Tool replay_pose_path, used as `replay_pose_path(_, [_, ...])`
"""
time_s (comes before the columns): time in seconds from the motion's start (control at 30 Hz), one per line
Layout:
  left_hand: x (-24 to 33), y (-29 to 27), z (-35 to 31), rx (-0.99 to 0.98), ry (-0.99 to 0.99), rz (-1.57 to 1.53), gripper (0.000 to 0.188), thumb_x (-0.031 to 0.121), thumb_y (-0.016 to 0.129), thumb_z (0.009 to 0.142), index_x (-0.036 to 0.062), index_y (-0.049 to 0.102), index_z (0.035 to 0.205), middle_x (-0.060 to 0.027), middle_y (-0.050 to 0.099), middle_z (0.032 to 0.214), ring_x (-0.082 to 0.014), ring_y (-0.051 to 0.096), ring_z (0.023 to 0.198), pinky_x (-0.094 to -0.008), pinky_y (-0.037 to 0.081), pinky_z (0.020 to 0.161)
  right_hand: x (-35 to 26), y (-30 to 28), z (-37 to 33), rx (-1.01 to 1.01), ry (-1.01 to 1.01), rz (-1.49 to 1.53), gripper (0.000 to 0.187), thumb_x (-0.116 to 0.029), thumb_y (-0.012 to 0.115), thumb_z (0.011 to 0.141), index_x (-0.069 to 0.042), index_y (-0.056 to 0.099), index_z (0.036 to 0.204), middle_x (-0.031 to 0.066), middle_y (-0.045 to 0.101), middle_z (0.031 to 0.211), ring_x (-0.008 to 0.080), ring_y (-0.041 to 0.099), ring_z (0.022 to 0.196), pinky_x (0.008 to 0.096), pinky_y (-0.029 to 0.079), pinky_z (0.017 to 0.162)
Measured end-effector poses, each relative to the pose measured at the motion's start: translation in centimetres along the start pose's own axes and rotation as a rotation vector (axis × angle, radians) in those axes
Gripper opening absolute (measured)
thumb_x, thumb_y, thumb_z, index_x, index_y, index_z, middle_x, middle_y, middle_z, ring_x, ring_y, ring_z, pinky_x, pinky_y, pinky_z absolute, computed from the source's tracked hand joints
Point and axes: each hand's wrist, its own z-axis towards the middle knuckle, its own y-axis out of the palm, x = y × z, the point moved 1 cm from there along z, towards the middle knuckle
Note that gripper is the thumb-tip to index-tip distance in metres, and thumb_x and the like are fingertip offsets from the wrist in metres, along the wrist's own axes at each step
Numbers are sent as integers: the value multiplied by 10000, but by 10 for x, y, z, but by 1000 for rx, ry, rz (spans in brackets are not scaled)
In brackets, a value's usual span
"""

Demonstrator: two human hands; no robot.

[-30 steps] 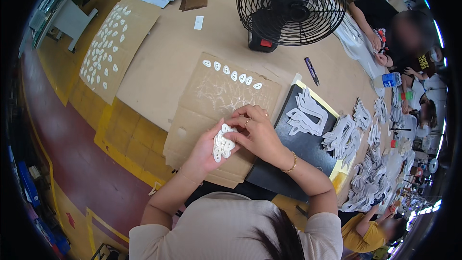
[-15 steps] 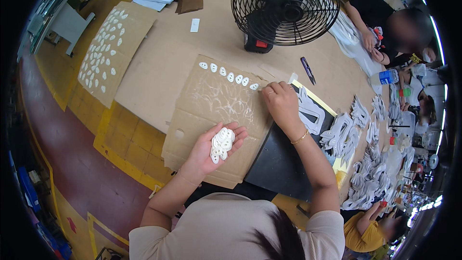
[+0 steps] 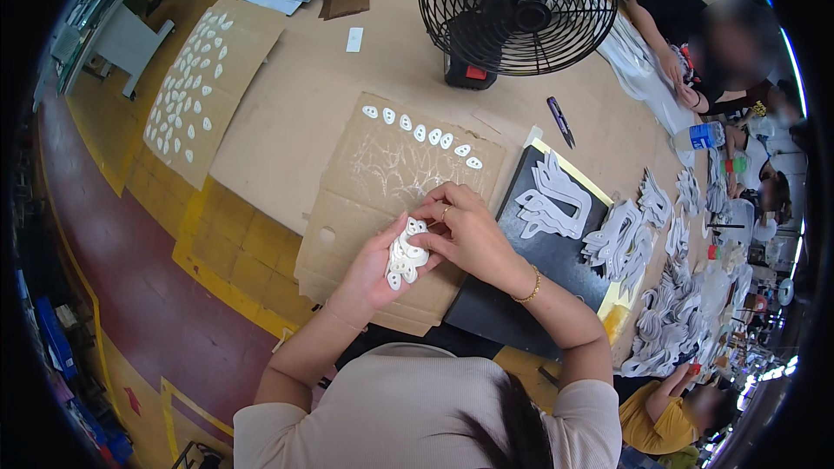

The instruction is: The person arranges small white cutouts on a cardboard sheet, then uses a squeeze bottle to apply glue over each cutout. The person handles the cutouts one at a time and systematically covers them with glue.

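White pieces [image 3: 402, 262], small, flat, rounded and pierced, lie heaped in the left hand [image 3: 375, 266], which is held palm up over the near part of a cardboard sheet [image 3: 408, 313]. The sheet rests at the near edge of the surface [image 3: 295, 139]; eight similar pieces form a row [image 3: 434, 135] along its far edge, from the far left corner toward the far right. The left fingers are curled around the heap, holding it in the palm. The right hand [image 3: 472, 234] meets the heap from the right, its fingers bent and its thumb laid on the pieces; whether they have closed on a single piece cannot be told, the fingertips being partly hidden. The step in hand appears to be the separation of one piece from the heap. The next move seems to call for a light pinch, freeing that piece without dragging its neighbours from the palm. Right of the sheet, a black board [image 3: 504, 313] bears pale grey panels [image 3: 562, 227].
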Motion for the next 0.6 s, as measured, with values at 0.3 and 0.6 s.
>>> replay_pose_path(0.3, [1, -4, -3, 12, -42, 41, 383, 290, 399, 978, 12, 461, 1236, -154, 574, 1137, -260, 579, 1043, -355, 515, 866, 40, -29, 11, 56, 440, 244, 155, -169, 695, 790, -27, 665, 845, 57, 611, 810, 112, 572, 741, 253, 445, 668])
replay_pose_path(0.6, [3, -9, -3, 9, -41, 28, 362, 233, 410, 966, 4, 467, 1241, -162, 581, 1128, -259, 588, 1023, -353, 523, 843, 79, -21, 27, 237, 200, -353, 183, -182, 732, 732, -48, 666, 838, 53, 571, 834, 215, 558, 731, 305, 442, 640])
